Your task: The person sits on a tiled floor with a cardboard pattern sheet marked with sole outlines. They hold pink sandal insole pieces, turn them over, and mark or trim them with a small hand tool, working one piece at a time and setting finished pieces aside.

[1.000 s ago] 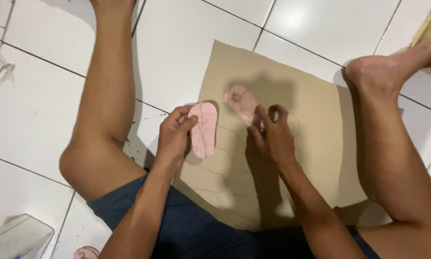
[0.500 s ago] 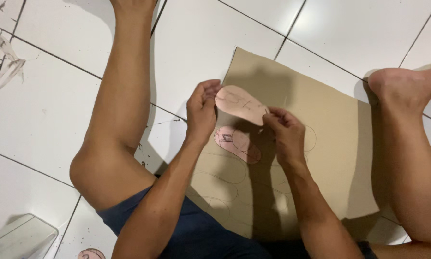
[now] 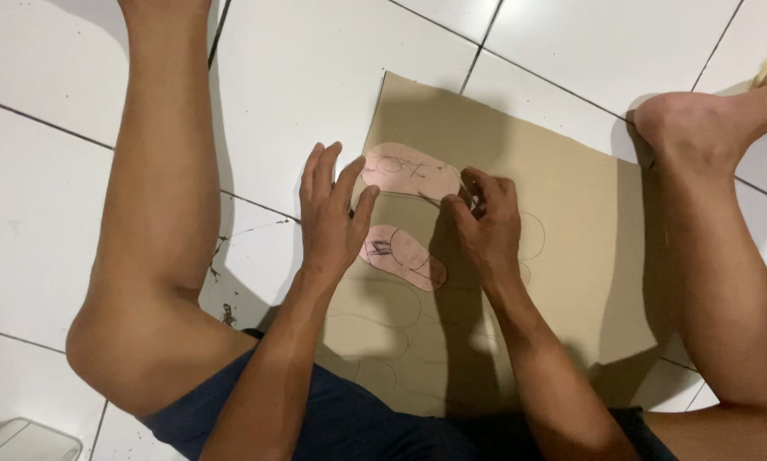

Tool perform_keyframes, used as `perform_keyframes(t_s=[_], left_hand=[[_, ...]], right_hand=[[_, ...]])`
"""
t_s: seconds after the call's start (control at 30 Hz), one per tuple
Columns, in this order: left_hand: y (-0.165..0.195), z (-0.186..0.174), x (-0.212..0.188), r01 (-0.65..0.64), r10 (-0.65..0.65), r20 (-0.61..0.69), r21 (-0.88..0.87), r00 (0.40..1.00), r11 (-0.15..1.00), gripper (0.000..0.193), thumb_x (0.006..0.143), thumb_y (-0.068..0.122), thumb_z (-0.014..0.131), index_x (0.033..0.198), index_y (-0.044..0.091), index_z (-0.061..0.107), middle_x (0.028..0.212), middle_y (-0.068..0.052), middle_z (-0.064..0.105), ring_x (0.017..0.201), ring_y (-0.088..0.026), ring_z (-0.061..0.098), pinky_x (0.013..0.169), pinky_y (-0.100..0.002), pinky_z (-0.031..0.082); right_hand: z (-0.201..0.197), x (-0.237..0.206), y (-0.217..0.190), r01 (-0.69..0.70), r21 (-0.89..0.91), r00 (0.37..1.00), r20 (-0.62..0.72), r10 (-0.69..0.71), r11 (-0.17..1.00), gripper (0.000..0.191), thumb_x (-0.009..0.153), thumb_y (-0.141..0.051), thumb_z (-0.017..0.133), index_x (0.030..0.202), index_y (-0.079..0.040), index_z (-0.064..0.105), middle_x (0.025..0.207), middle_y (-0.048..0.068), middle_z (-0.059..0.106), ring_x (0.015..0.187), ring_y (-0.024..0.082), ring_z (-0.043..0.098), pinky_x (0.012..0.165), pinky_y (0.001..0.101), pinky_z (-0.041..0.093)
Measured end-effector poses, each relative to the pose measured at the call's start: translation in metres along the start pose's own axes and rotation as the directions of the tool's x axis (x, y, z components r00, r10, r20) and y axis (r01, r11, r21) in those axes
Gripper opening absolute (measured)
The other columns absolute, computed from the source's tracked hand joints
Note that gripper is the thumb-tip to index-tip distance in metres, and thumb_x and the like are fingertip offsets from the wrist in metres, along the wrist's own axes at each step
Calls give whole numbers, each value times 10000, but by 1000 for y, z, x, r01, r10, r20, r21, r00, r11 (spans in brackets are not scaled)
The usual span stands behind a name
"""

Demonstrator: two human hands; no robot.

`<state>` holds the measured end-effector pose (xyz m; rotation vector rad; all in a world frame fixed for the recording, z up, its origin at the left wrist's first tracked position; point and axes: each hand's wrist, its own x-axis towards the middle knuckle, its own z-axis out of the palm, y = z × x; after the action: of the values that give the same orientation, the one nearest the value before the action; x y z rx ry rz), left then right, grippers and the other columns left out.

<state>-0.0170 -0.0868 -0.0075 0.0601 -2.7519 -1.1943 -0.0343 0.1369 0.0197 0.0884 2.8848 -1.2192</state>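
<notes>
A pink sole-shaped template (image 3: 411,171) lies flat near the top left corner of the cardboard sheet (image 3: 571,256) on the tiled floor (image 3: 298,77). The left hand (image 3: 332,218), fingers spread, presses its edge; the right hand (image 3: 486,224) pinches something small at its other end, too hidden to name. Firm, even pressure should keep it from sliding. A second pink template (image 3: 403,258) lies just below.

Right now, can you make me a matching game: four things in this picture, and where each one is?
1. upper pink cutout
2. lower pink cutout
3. cardboard
4. right foot

a. on the white tiles, under both cutouts
b. between the two wrists
c. at the cardboard's right edge
d. pinned by the left hand and right hand

Pairs: 1-d, 2-b, 3-a, 4-c
</notes>
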Motion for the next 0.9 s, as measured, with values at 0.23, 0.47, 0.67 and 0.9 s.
perform_keyframes(t_s=[0.23,0.47,0.67,0.9], left_hand=[[0,0,-2,2,-2,7,-11,1000,1000,377,979,185,730,1319,36,663,1537,-194,445,1501,-412,324,1187,-546,330],[1,1,-1,16,-16,14,-11,1000,1000,377,973,190,735,1311,36,667,1542,-187,445,1508,-411,317,1195,-542,327],[-2,2,-2,13,-13,14,-18,1000,1000,383,964,198,746,1305,39,672,1541,-191,447,1507,-408,314,1193,-542,329],[-1,3,-2,18,-18,7,-30,1000,999,383,972,211,745,1305,36,672,1547,-188,450,1511,-403,324,1195,-533,353]], right_hand=[[0,-6,-1,-36,26,999,29,35,999,356,888,-153,785,1231,-92,715,1101,89,598,757,160,586,666,296,529],[-2,-6,-2,-35,27,999,31,34,999,340,887,-156,784,1212,-87,709,1100,82,590,769,148,605,677,288,540],[0,-5,-1,-34,59,999,15,33,998,341,890,-138,790,1209,-56,702,1095,78,583,781,140,600,687,288,542],[1,-5,-1,-10,75,1000,11,9,997,315,915,-137,783,1205,-43,704,1099,72,591,889,140,623,754,295,557]])
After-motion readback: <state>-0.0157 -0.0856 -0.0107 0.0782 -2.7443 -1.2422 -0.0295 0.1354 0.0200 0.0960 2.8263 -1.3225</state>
